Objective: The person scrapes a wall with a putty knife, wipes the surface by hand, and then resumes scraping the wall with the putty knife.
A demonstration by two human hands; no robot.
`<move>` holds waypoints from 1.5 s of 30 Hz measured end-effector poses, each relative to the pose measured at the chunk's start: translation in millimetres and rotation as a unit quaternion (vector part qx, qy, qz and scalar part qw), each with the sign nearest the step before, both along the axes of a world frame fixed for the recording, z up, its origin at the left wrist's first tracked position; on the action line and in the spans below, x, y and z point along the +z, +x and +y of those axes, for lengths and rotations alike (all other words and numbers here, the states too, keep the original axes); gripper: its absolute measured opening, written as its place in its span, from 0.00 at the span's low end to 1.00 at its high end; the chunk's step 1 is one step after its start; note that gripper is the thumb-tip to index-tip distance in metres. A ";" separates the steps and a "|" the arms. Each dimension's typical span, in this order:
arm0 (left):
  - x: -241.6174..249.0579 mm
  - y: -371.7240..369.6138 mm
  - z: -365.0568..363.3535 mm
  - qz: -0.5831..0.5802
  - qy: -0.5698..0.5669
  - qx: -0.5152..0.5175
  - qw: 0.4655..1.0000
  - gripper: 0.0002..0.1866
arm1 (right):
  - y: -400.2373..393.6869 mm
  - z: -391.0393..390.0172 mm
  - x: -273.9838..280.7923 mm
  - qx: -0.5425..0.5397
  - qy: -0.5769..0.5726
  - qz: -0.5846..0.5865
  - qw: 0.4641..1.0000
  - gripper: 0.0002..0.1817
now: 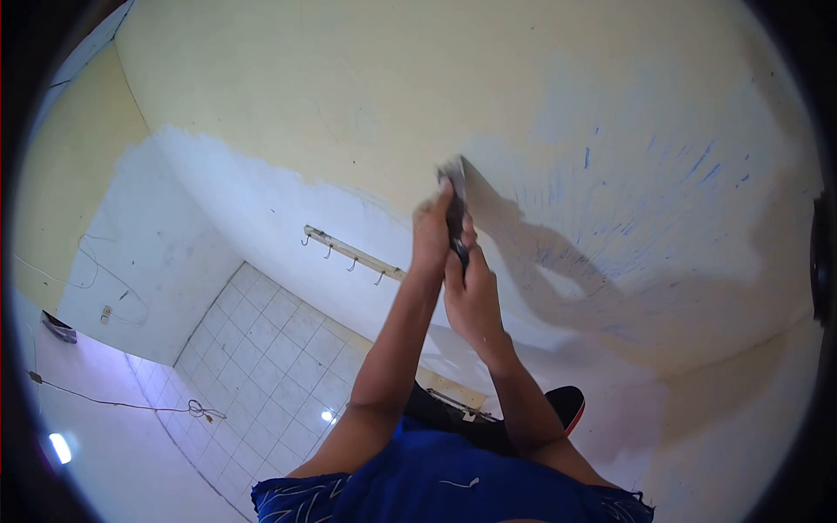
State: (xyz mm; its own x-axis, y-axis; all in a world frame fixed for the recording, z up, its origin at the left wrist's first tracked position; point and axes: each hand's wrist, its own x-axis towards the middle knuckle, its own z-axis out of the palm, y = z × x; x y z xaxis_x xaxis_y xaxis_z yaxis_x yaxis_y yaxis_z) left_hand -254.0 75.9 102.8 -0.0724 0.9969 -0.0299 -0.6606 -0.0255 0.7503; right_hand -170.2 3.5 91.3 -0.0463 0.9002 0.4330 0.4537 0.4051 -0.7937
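Both my hands are on one scraper [458, 228], its flat blade tilted up against the wall [366, 105]. My left hand [432, 228] is the higher one, closed around the tool near the blade with the thumb pointing up along it. Just below and to the right, my right hand [472, 301] grips the dark handle's lower end. The blade is slightly blurred, and it meets the wall where yellowish paint borders a paler area. Blue streaks [587, 159] fan out over the wall to the right. Shadows of my arms fall beside them.
Below my left hand, a hook rail [353, 251] with several hooks runs slantwise. White floor tiles [279, 340] lie lower left, with a cord [122, 404] nearby. A black, red-edged shoe [567, 408] shows beside my right forearm. At the right edge is a dark object [819, 261].
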 end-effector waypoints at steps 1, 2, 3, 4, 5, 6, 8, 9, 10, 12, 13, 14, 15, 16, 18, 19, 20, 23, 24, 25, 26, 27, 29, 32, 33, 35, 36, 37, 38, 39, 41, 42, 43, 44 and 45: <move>-8.3 8.3 -4.9 0.050 -0.020 -0.011 0.998 0.25 | 7.3 -5.4 -17.6 0.001 0.005 -0.001 1.000 0.19; -21.8 19.6 -9.3 0.039 -0.016 -0.021 0.999 0.25 | 17.1 -10.9 -35.0 -0.018 0.024 -0.011 0.999 0.20; -32.7 29.5 -12.3 0.028 -0.014 -0.031 0.999 0.25 | 24.8 -12.3 -42.9 -0.038 0.041 -0.021 0.998 0.22; -36.8 35.4 -13.7 0.025 -0.015 -0.032 0.999 0.25 | 29.0 -15.8 -31.4 -0.039 0.040 -0.024 0.998 0.22; -40.1 40.7 -14.5 0.001 -0.013 -0.034 0.999 0.25 | 34.2 -22.9 -16.4 -0.026 -0.104 -0.021 0.994 0.25; -40.8 43.5 -16.0 -0.023 -0.012 -0.036 0.999 0.25 | 36.5 -27.4 -7.9 -0.014 -0.247 -0.016 0.969 0.29; -39.0 39.5 -15.9 -0.035 -0.009 -0.042 0.998 0.26 | 35.2 -22.2 -20.7 -0.017 -0.170 -0.021 0.985 0.26; -36.0 34.7 -14.8 -0.046 -0.003 -0.046 0.998 0.27 | 32.6 -20.4 -25.6 -0.018 -0.089 -0.025 0.996 0.24; -34.0 29.2 -11.4 -0.015 -0.006 -0.034 0.999 0.28 | 28.1 -17.2 -24.9 -0.020 -0.092 -0.023 0.995 0.24; -23.5 16.1 1.6 -0.003 -0.004 -0.002 1.000 0.29 | 15.0 0.1 -17.2 -0.014 0.036 -0.045 0.998 0.24; -17.0 8.9 7.7 0.001 0.031 0.022 0.999 0.27 | 7.0 4.9 1.0 -0.014 0.033 -0.043 0.998 0.24; -3.2 -2.2 10.2 -0.038 0.009 0.011 0.999 0.27 | -1.6 6.1 31.2 0.011 -0.098 -0.050 0.994 0.25; 7.9 -9.5 9.4 -0.077 -0.012 -0.001 0.997 0.26 | -5.6 4.8 47.7 0.036 -0.226 -0.056 0.972 0.26; 8.2 -10.1 7.7 -0.073 -0.011 0.000 0.997 0.26 | -5.9 3.2 48.8 0.038 -0.225 -0.053 0.972 0.26; 7.6 -12.8 6.5 -0.033 0.016 0.008 0.999 0.24 | -7.2 2.5 49.8 0.051 -0.251 -0.059 0.965 0.27; 7.3 -6.7 1.1 -0.023 -0.011 0.020 0.999 0.24 | -5.4 0.5 38.4 0.053 -0.248 -0.059 0.966 0.27; -3.9 -1.4 0.0 0.000 -0.010 0.013 1.000 0.25 | -0.8 -3.5 15.2 0.029 -0.167 -0.041 0.985 0.27; -29.5 17.7 -10.9 0.052 -0.001 -0.023 0.998 0.26 | 19.6 -17.6 -25.4 -0.002 -0.081 -0.007 0.997 0.26; -33.3 23.4 -12.4 0.050 0.000 -0.023 0.998 0.26 | 24.3 -19.3 -30.2 -0.010 -0.088 0.008 0.996 0.27; -35.8 28.7 -11.8 0.005 -0.005 -0.030 1.000 0.27 | 23.9 -19.5 -17.0 -0.010 -0.086 0.004 0.996 0.27; -37.1 31.2 -10.0 -0.039 -0.011 -0.037 0.998 0.28 | 24.4 -23.5 -0.1 0.000 -0.173 0.013 0.985 0.27; -33.9 29.2 -8.9 -0.041 -0.011 -0.037 0.998 0.28 | 24.0 -24.4 10.4 0.009 -0.259 0.023 0.965 0.27; -25.2 18.8 -6.7 0.001 -0.004 -0.034 0.999 0.28 | 17.5 -7.7 -10.3 -0.001 -0.147 -0.008 0.989 0.26; -3.6 0.9 3.6 0.010 -0.008 0.004 1.000 0.26 | 3.5 1.3 2.6 0.004 -0.086 -0.035 0.996 0.26; 2.7 -4.8 6.5 0.002 0.004 0.014 1.000 0.25 | -1.1 5.0 17.5 0.022 -0.129 -0.033 0.991 0.26; 15.1 -13.5 9.1 -0.038 0.001 0.015 0.999 0.23 | -7.8 7.2 43.4 0.039 -0.177 -0.026 0.983 0.25; 14.5 -15.6 9.2 -0.049 0.010 0.006 0.999 0.23 | -8.5 5.5 48.7 0.056 -0.220 -0.021 0.974 0.25; 13.6 -13.6 6.3 -0.048 0.009 0.005 0.999 0.23 | -6.3 3.3 45.7 0.056 -0.221 -0.020 0.973 0.25; 12.9 -10.2 2.8 -0.022 -0.004 0.005 1.000 0.23 | -2.7 2.4 38.2 0.048 -0.206 -0.027 0.977 0.24; 11.8 -6.2 -0.6 0.003 -0.015 0.006 1.000 0.24 | 1.1 2.5 28.5 0.040 -0.190 -0.034 0.980 0.22; -12.5 6.0 -4.1 0.047 -0.024 -0.009 0.999 0.26 | 10.8 -1.1 -32.3 0.002 -0.052 -0.028 0.998 0.22; -25.3 16.7 -8.9 0.028 -0.012 -0.020 0.999 0.25 | 15.2 -1.9 -51.0 -0.037 0.083 -0.019 0.996 0.22; -31.4 26.2 -13.0 0.008 -0.002 -0.032 0.999 0.25 | 21.0 -5.4 -42.9 -0.037 0.083 -0.020 0.996 0.22; -35.1 31.1 -11.4 0.007 -0.004 -0.033 0.999 0.25 | 30.4 -12.0 -33.0 -0.015 -0.055 -0.007 0.998 0.24; -35.0 34.6 -11.8 -0.024 -0.014 -0.033 0.999 0.24 | 34.3 -20.5 -17.9 0.006 -0.194 0.008 0.981 0.26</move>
